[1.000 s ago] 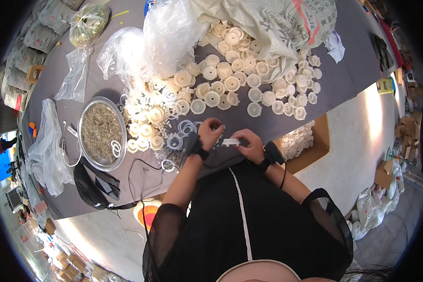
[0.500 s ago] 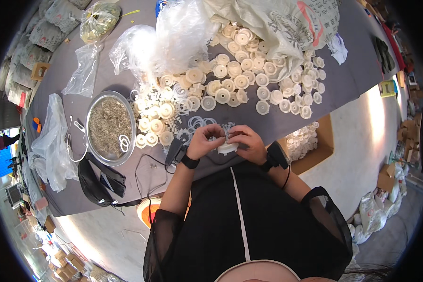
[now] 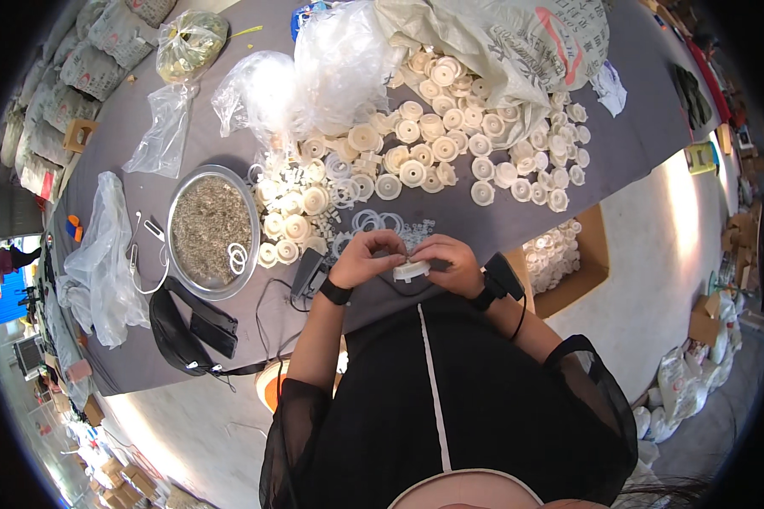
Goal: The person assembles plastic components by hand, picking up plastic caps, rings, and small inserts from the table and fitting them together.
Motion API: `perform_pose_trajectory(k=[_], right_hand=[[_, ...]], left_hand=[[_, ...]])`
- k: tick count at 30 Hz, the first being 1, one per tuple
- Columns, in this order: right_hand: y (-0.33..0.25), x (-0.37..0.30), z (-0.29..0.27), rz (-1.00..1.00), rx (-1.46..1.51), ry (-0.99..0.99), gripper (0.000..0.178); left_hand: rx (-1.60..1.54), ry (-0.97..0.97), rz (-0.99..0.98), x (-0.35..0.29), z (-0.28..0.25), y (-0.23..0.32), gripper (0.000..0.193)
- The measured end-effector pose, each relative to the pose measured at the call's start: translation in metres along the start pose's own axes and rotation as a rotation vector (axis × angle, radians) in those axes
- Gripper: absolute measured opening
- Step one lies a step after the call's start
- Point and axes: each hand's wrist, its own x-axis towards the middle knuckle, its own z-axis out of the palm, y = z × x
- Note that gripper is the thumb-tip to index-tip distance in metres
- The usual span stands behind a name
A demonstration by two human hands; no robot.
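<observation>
Close to the table's front edge, a round white plastic part (image 3: 410, 272) with a notched rim is held between both my hands. My left hand (image 3: 366, 260) is closed, thumb and forefinger pinched at its upper left side. My right hand (image 3: 452, 260) curls round its right side, fingertips meeting the left ones over its top. Any small piece between the fingertips is too hidden to make out. Just beyond my hands lie clear plastic rings (image 3: 377, 220) and small clear pieces (image 3: 418, 231).
Many white round parts (image 3: 412, 173) cover the table beyond, partly under a woven sack (image 3: 518, 64) and clear plastic bags (image 3: 335, 72). On the left stand a round tray (image 3: 173, 254) of small metal pieces and a black pouch (image 3: 176, 331). A cardboard box (image 3: 592, 284) of parts is at right.
The view has shifted slightly, so the table things appear a little farther right. My hands stay at the white part, with the fingertips slightly closer together over its top.
</observation>
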Motion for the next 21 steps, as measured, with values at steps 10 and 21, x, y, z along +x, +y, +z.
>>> perform_pose_trajectory(k=[10,21], right_hand=[[-0.006,0.000,0.000,0.006,0.022,0.019,0.027],[-0.016,-0.003,-0.007,-0.098,-0.137,-0.010,0.025]], left_hand=[[0.187,0.048,0.080,-0.012,0.006,0.003,0.018],[0.258,0.172,0.221,-0.029,0.036,0.011,0.034]])
